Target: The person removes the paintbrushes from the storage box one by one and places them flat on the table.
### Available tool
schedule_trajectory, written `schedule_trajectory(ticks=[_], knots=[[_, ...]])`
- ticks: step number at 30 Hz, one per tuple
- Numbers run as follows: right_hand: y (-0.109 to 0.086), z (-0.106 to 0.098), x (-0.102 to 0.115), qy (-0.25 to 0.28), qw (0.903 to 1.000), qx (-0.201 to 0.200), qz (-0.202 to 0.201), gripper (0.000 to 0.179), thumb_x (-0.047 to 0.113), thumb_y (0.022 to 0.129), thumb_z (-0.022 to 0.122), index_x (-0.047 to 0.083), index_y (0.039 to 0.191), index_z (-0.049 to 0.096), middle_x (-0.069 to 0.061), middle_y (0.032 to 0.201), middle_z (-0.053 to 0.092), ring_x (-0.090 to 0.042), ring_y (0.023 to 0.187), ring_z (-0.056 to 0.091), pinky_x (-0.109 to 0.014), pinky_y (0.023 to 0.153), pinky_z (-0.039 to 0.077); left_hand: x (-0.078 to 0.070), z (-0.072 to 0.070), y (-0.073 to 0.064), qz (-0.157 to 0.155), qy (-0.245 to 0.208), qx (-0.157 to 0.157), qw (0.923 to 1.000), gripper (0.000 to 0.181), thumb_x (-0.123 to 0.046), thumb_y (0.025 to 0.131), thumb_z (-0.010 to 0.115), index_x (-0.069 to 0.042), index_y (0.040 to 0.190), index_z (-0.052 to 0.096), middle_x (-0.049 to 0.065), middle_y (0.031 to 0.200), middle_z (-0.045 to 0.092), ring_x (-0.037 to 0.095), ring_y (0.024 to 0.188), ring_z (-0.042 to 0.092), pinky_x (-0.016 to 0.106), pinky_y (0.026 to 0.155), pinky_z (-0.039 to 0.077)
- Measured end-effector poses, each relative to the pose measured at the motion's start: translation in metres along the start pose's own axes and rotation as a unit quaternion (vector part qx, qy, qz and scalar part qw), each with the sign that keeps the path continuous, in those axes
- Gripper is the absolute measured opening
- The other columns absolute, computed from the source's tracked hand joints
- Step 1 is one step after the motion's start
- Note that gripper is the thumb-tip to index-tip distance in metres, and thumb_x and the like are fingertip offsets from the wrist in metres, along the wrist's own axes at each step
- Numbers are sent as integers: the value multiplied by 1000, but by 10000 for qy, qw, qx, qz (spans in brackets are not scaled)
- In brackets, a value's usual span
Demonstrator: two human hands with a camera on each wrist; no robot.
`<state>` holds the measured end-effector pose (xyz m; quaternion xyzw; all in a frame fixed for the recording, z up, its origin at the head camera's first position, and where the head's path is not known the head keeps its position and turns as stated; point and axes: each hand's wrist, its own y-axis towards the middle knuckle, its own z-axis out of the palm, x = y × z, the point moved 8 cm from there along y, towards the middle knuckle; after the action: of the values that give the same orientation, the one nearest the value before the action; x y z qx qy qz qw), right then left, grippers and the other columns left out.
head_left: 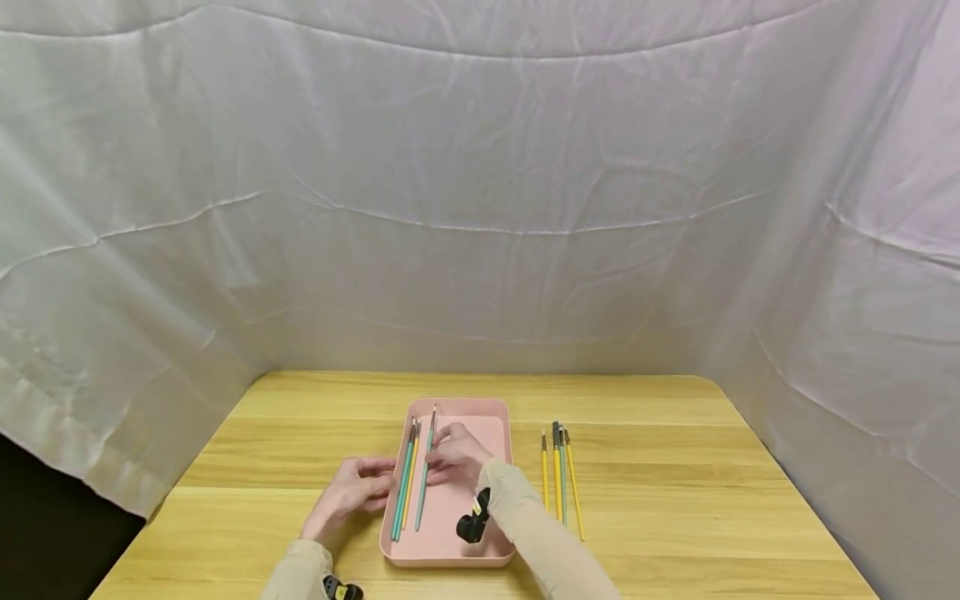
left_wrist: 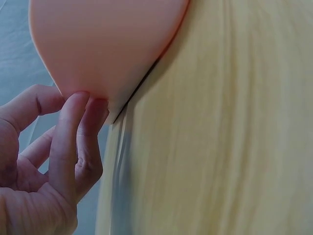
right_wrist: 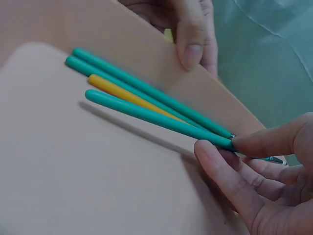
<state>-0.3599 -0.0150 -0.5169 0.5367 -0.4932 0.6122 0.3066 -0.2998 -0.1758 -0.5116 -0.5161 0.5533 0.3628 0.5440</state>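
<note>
My right hand [head_left: 456, 452] pinches a teal-handled paintbrush [right_wrist: 146, 115] between thumb and fingers, over the pink tray [head_left: 450, 562]. In the right wrist view, a shadow lies beneath its handle on the tray floor. Along the tray's left side lie two teal paintbrushes [right_wrist: 161, 97] and a yellow paintbrush [right_wrist: 122, 92] between them and the held one, bristle ends toward the far side. At the tray's left wall, my left hand [head_left: 356, 487] holds the rim, a digit over the edge and bent fingers [left_wrist: 68, 132] against the outside.
To the right of the tray, several more paintbrushes [head_left: 557, 467] lie on the wooden table [head_left: 675, 500], mostly yellow-handled with a teal one among them. A pale curtain [head_left: 480, 208] hangs behind the table and along its sides.
</note>
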Motion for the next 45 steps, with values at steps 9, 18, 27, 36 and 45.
schedule_trajectory(ticks=[9,18,27,36,45], knots=[[-2,-7,6,92,9994,311,-97,28,-8,84,61,-6,111,53,-13,71,67,-18,57,67,-35,62,66,1,-1,0,-36,-10,-96,9999,50,-3,91,67,17,134,51,10,101,70,7,74,67,21,64,62],[-13,-17,15,148,9981,568,-193,27,-7,88,61,-6,114,54,-11,76,67,-17,61,70,-39,73,66,2,1,2,-65,-31,-107,9999,49,-3,91,66,17,134,51,8,99,70,6,73,66,19,63,62],[-30,-36,20,151,9971,715,-233,37,-3,91,63,-7,125,50,-28,99,72,-18,66,70,-41,76,66,4,0,1,-124,6,-246,9996,49,-2,90,67,15,134,53,14,105,68,8,75,67,22,66,63],[-55,-60,23,613,9919,1031,-416,45,-3,93,61,-9,134,42,-21,99,71,-18,73,71,-42,81,65,3,3,1,-46,-10,-185,9998,50,-3,89,68,15,133,53,11,101,71,8,75,67,21,64,62],[-82,-87,21,837,9863,1189,-777,31,-2,94,61,-1,123,51,-7,92,70,-18,77,72,-34,77,66,4,4,3,-53,-15,-166,9998,51,-3,89,69,15,133,53,8,99,71,7,74,67,20,64,62]])
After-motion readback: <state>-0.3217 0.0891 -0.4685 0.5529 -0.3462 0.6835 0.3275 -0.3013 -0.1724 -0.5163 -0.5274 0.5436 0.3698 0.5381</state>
